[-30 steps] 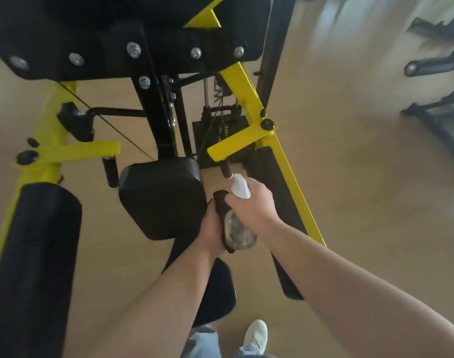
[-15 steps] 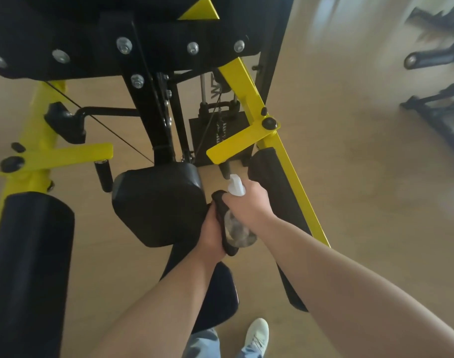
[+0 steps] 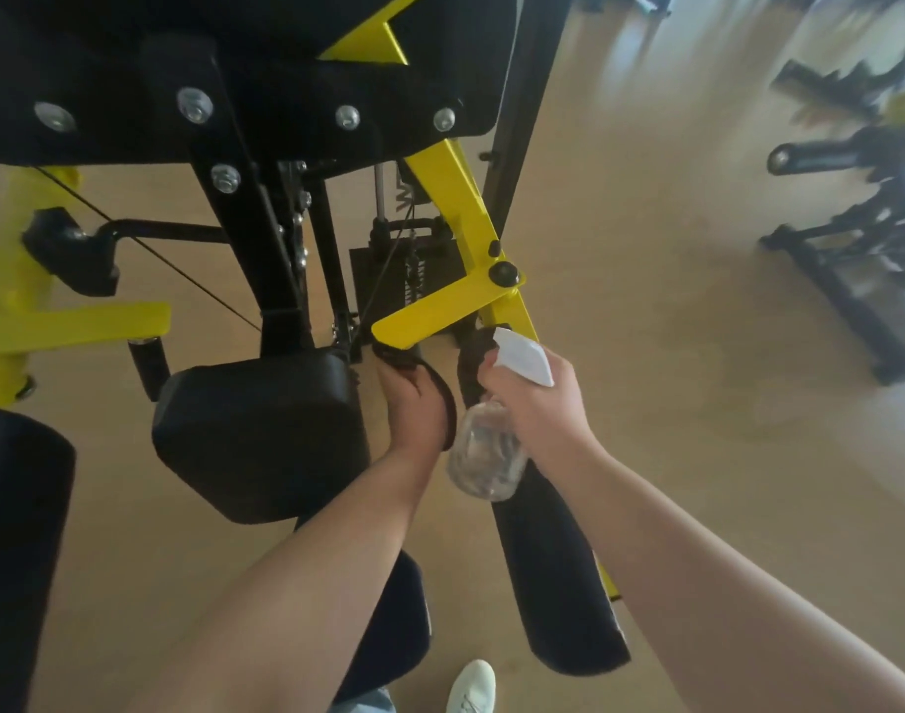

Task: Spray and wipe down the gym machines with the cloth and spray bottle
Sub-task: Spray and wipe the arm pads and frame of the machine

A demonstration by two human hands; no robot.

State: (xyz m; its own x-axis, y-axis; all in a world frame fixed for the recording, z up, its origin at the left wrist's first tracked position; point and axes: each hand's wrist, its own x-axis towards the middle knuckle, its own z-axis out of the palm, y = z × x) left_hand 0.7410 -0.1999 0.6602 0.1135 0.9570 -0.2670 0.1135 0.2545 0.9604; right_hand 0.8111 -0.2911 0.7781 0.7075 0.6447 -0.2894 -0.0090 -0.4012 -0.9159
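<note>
I stand over a yellow and black gym machine (image 3: 450, 198). My right hand (image 3: 537, 398) grips a clear spray bottle (image 3: 483, 460) with a white trigger head, just right of the machine's short black handle under the yellow arm (image 3: 440, 313). My left hand (image 3: 414, 403) holds a dark cloth (image 3: 442, 398) that wraps its far edge, between the black square pad (image 3: 254, 434) and the bottle. Left-hand fingertips are hidden under the cloth near the yellow arm's end.
A long black arm pad (image 3: 553, 573) runs down on the right, another black pad (image 3: 18, 548) at the far left. The black seat (image 3: 388, 620) lies below my arms. Other dark equipment (image 3: 862, 280) stands on the tan floor at the right. My white shoe (image 3: 471, 687) shows at the bottom.
My two hands have come apart: the right hand with the bottle shifted right and up, the left hand with the cloth moved up toward the yellow arm's end.
</note>
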